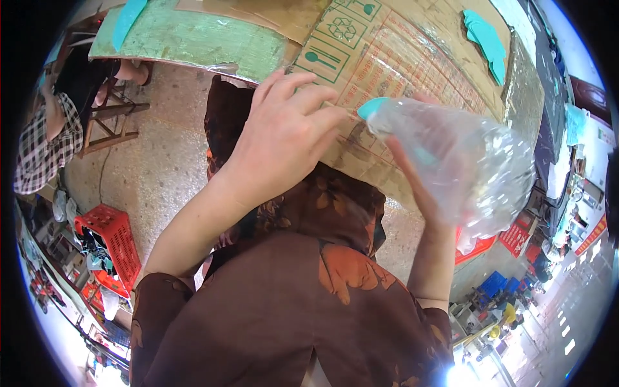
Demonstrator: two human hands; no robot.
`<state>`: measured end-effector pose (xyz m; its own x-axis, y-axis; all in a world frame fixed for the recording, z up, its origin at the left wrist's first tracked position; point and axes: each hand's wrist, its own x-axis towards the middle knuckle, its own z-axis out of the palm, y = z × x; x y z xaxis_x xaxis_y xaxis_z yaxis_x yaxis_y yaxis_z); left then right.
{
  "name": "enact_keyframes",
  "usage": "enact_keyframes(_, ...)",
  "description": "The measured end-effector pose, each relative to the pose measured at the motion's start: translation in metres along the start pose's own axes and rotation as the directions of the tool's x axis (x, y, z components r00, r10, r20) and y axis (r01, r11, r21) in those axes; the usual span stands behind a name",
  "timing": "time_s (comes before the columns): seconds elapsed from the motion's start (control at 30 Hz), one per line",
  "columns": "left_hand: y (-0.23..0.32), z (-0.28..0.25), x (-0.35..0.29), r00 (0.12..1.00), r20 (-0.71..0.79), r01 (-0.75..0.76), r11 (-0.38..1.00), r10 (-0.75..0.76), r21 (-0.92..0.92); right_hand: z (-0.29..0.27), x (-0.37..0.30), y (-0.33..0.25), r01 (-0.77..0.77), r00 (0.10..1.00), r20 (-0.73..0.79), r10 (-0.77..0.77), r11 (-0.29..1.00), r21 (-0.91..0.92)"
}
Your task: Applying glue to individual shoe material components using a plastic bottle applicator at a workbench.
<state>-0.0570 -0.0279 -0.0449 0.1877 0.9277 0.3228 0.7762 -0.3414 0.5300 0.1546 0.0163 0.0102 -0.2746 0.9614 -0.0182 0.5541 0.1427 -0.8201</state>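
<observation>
My left hand (pixel 293 122) is over the near edge of a printed cardboard sheet (pixel 393 64), its fingers bent and spread apart, with nothing visible in them. Just to its right, my right hand (pixel 411 173) is wrapped round a clear plastic bag (pixel 477 161). The bag's crinkled, bulging body covers much of that hand. At the bag's narrow left end a teal piece (pixel 371 108) sticks out, pointing toward my left fingertips. A stack of flat teal pieces (pixel 485 46) lies on the cardboard at the far right.
Another teal piece (pixel 128 24) lies on the worn green tabletop (pixel 200 42) at the far left. A person in a checked garment (pixel 48 145) sits beyond, near a wooden stool (pixel 113 122). A red plastic crate (pixel 119 242) stands on the floor at left; more red crates (pixel 516 238) stand at right.
</observation>
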Motion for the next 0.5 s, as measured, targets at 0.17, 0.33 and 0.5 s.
enact_keyframes(0.17,-0.009,-0.003,-0.003,0.998,-0.029,0.060,0.998,-0.060,-0.001,-0.001,0.001,0.024,0.052,0.978,-0.206,-0.041,0.997,0.048)
enact_keyframes(0.33,-0.007,-0.001,-0.003,0.998,-0.037,0.041,0.999,-0.042,-0.007,0.001,0.003,0.012,0.036,0.997,-0.072,-0.036,0.999,-0.002)
enact_keyframes(0.5,-0.011,-0.004,-0.005,0.996,-0.041,0.085,0.996,-0.084,0.017,0.001,0.008,0.020,0.065,0.982,-0.166,-0.086,0.989,-0.131)
